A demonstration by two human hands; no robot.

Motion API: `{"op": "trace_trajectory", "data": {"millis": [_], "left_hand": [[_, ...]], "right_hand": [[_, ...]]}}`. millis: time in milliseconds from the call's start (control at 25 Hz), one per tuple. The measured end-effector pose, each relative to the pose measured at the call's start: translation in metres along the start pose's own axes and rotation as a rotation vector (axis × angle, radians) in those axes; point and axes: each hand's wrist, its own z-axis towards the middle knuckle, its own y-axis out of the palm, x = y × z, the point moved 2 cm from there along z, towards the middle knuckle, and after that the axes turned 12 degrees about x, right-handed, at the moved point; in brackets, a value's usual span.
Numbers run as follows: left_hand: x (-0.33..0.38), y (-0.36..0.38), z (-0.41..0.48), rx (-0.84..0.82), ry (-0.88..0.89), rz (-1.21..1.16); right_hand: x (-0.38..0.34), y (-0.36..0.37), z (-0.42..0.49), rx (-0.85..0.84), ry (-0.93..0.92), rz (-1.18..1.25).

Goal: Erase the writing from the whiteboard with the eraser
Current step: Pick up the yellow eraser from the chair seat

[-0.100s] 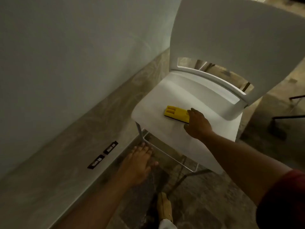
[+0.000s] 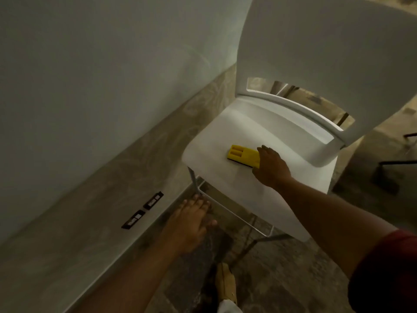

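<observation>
A yellow eraser [image 2: 242, 157] with a dark felt underside lies flat on the seat of a white chair [image 2: 216, 177]. My right hand [image 2: 272, 169] is at the eraser's right end, fingers on its far side and thumb on its near side, closed around that end. The eraser rests on the seat. My left hand [image 2: 188, 224] hovers lower down, in front of the seat's left corner, palm down with fingers spread, holding nothing. A large pale board-like surface [image 2: 94, 82] fills the left side; no writing shows on it.
The chair's tall white backrest [image 2: 327, 53] rises at the upper right. Its metal legs and footrest bar [image 2: 228, 211] stand just past my left hand. Two dark outlet plates [image 2: 144, 210] sit low on the wall. Dark chair legs [image 2: 397, 162] stand at far right. My shoe [image 2: 225, 283] is below.
</observation>
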Motion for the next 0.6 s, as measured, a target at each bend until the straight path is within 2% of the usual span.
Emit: {"op": "trace_trajectory", "data": {"millis": [160,360,480,560,600], "left_hand": [[-0.014,-0.012,-0.01,0.057,-0.098,-0.121],[-0.037,-0.034,-0.03,0.151,-0.236,-0.271],[-0.05,-0.062,-0.042,0.178,-0.247,-0.264],[-0.059,-0.09,-0.052,0.239,-0.227,-0.231],[-0.071,-0.111,-0.067,0.326,-0.229,-0.232]], "right_hand": [[-0.011,0.02,0.024,-0.054,-0.104,-0.098],[-0.021,0.03,0.029,-0.035,-0.022,-0.189],[-0.065,0.023,0.016,-0.074,0.098,0.012],[-0.13,0.013,-0.006,0.016,0.047,0.293],[-0.181,0.003,-0.024,0.056,-0.027,0.455]]}}
